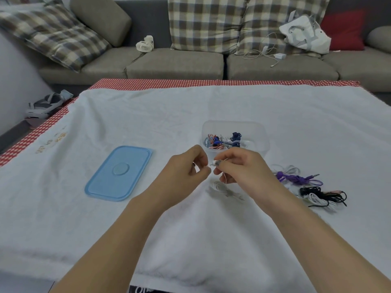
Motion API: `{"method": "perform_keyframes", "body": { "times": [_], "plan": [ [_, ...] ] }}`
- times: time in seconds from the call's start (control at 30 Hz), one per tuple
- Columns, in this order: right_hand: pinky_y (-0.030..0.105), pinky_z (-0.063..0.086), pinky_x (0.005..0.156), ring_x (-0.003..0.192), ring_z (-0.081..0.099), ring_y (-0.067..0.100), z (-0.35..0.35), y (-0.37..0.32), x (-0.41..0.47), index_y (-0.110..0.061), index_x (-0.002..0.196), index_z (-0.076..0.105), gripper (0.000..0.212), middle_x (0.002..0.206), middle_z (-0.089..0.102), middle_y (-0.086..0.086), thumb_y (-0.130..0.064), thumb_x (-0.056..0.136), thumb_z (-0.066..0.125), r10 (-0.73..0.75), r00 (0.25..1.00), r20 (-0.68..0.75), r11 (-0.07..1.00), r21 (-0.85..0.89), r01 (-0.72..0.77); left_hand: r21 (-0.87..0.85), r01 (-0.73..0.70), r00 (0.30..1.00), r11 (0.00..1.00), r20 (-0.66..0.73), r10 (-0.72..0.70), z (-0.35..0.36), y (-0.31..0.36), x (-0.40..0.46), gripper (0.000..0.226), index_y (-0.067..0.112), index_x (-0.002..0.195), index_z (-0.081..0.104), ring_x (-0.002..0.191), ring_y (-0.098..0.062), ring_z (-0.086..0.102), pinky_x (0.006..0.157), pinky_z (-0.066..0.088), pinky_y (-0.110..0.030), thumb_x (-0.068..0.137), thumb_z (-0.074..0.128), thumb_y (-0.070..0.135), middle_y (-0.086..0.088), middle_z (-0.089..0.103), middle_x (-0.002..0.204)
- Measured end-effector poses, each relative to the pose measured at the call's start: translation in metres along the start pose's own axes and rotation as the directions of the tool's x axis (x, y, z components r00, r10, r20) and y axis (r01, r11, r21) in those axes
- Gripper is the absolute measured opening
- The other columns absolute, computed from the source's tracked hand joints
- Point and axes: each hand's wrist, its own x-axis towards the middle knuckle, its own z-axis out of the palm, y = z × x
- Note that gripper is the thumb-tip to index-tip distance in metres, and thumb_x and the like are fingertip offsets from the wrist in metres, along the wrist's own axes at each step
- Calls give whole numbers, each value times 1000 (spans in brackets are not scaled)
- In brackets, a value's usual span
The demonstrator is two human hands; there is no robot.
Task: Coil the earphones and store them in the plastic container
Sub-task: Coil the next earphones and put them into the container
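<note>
While the bench [211,106] sits under a white towel [148,115] laid over a red-and-white checked cloth [148,83], a grey sofa [175,64] runs along its far edge, with plaid cushions [207,22], a small white fan [145,44], a white bag [304,33] and a white charger cable [264,50] on it. A pair of sandals [45,104] lies on the floor off the far left corner.

Near the middle of the bench stands the clear plastic container [262,134], open, with coiled earphones [224,140] in orange, blue and dark blue inside. Its blue lid [119,173] lies flat towards the left edge, well apart from it.

Just on the near side of the container, both hands are raised close together. The left hand [188,166] has its fingers curled, thumb and forefinger pinching at a thin white earphone cable [219,185]; the right hand [239,166] pinches the earbud end of the same cable between its fingertips. The rest of that cable hangs down from the right hand into a loose heap on the towel directly below the hands.

Towards the right edge lie more earphones: a purple pair [296,178] on a white pair, and nearer, a black pair [325,194] tangled with another white one.

Faint yellowish embroidery shows on the towel near the left edge; I cannot read it. At the near edge some dark print peeks out, too cut off to read.
</note>
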Motion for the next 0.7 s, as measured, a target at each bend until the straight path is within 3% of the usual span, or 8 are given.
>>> {"method": "perform_keyframes", "body": {
  "times": [0.27,0.7],
  "plan": [
    [45,58,80,63,65,16,1,0,-1,-13,92,72,7,77,76,6,-10,90,67,-50,999,-11,996,-76,49,-18,-35,999,999,-7,35,1,3,-1,19,31,87,54,53,-11,38,50,34,-19,93,71,26,25,61,83],
    [48,59,81,61,66,14,-1,3,0,-19,86,74,6,83,73,3,-14,86,70,-104,994,-31,986,-131,99,-22,-66,998,998,5,66,-1,4,-1,19,30,90,57,54,-12,39,53,39,-22,91,70,17,26,64,85]
  ]
}}
